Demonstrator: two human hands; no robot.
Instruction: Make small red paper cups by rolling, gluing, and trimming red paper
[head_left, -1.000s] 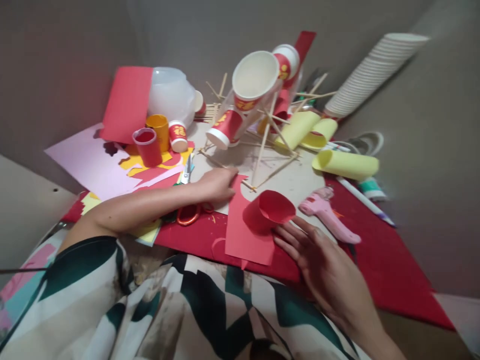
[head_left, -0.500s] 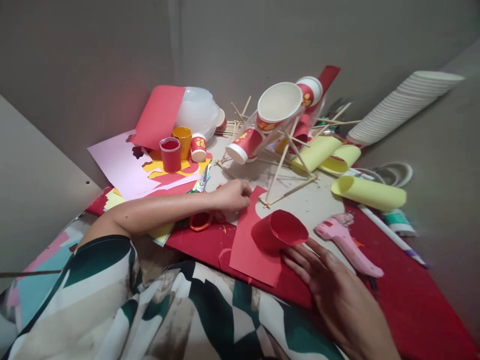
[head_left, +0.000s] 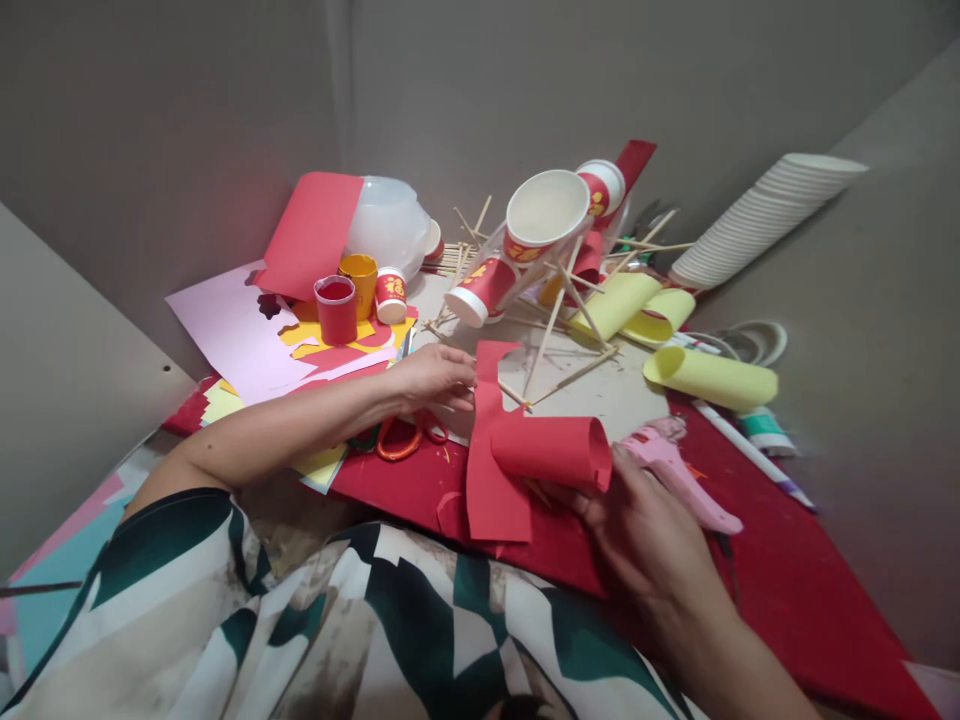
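My left hand [head_left: 442,380] pinches the left edge of a red paper sheet [head_left: 499,512] that has pieces cut out of its upper part. On the right, my right hand [head_left: 649,520] grips the open end of a red paper tube [head_left: 547,448], thumb at the rim and fingers beneath. The tube lies sideways with its left end against the sheet; I cannot tell whether they are joined. Orange-handled scissors [head_left: 397,440] lie beside my left wrist. A pink glue gun [head_left: 682,475] rests just beyond my right hand.
Behind the sheet stands a wooden-stick frame [head_left: 551,335] carrying paper cups [head_left: 547,210]. Yellow paper tubes [head_left: 712,378] and a leaning stack of white cups [head_left: 765,220] are at the right. Small red [head_left: 337,315] and yellow cups [head_left: 361,285] stand at the left.
The red tube has tipped from leaning upward to lying sideways, its opening facing right. My right hand has closed on its rim. The sheet has turned more upright, and my left hand has shifted left.
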